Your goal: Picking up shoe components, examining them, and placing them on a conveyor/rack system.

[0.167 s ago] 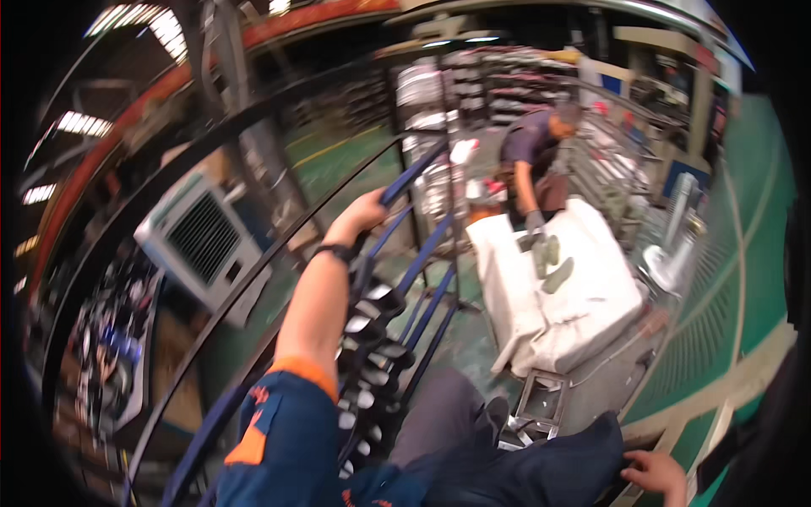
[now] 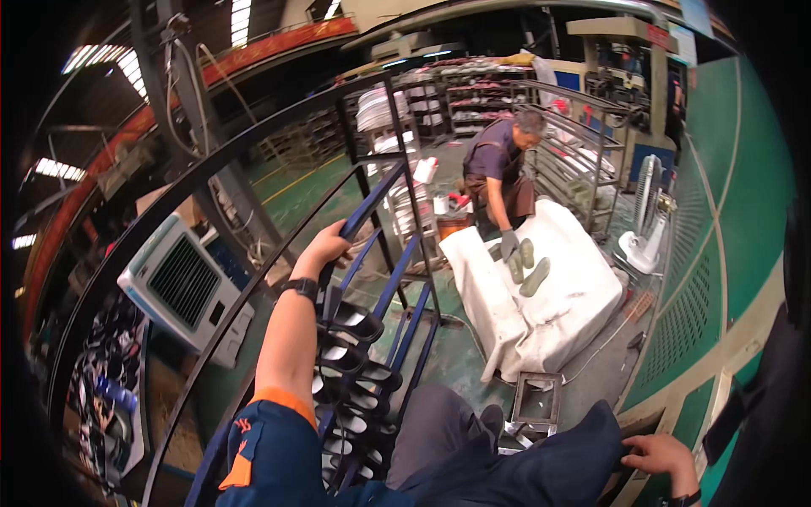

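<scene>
My left hand is wrapped round the upper blue rail of a tall metal rack, fingers over the bar. Below it, several dark, shiny shoe-like pieces hang or sit in rows along the rack's lower bars. My right hand is low at the right, beside the green machine's pale frame. Its fingers reach toward the edge of my dark clothing, thumb and fingers apart, and nothing shows in it. Whether the fingertips touch the cloth I cannot tell.
Ahead, a co-worker bends over a white-cloth-covered block, one gloved hand at several olive-green sole-shaped pieces. A white fan stands beyond it. A small metal frame lies near my feet. Left is a white air cooler.
The view has turned, so the rack, the co-worker and the covered block sit further left, and the picture is sharper. My left hand keeps hold of the rail; more of my right wrist shows.
</scene>
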`<action>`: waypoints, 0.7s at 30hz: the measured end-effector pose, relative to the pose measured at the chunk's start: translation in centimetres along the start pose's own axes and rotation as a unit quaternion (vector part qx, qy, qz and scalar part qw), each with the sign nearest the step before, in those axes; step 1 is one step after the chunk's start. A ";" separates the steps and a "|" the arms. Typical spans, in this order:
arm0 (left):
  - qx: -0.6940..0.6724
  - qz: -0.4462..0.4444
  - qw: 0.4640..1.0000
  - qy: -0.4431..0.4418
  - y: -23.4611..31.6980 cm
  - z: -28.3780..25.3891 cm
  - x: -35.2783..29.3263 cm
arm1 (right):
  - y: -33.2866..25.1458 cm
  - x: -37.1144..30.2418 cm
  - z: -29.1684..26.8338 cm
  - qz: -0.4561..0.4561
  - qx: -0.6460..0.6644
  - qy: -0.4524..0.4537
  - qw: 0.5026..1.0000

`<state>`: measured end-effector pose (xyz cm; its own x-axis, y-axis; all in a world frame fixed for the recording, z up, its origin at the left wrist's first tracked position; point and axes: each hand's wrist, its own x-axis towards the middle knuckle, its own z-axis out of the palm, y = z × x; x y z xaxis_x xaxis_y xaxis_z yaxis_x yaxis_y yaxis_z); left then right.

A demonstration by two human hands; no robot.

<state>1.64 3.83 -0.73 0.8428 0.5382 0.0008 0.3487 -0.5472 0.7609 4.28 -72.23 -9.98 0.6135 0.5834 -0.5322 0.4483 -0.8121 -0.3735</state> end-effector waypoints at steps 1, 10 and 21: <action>-0.011 -0.019 1.000 -0.004 0.2 0.6 -0.5 | 0.1 -0.5 0.5 0.007 0.001 -0.005 1.000; -0.039 -0.048 0.998 0.032 -0.1 0.3 -1.6 | -0.2 -0.7 1.1 -0.002 -0.030 -0.019 0.999; -0.085 -0.051 0.995 0.034 0.1 0.3 -1.7 | -0.2 -0.5 0.9 -0.005 -0.034 -0.024 0.999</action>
<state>0.39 2.64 -0.83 0.7743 0.6314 -0.0424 0.3524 -0.3746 0.8576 3.24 -72.34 -10.33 0.5781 0.5890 -0.5647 0.4985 -0.8028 -0.3270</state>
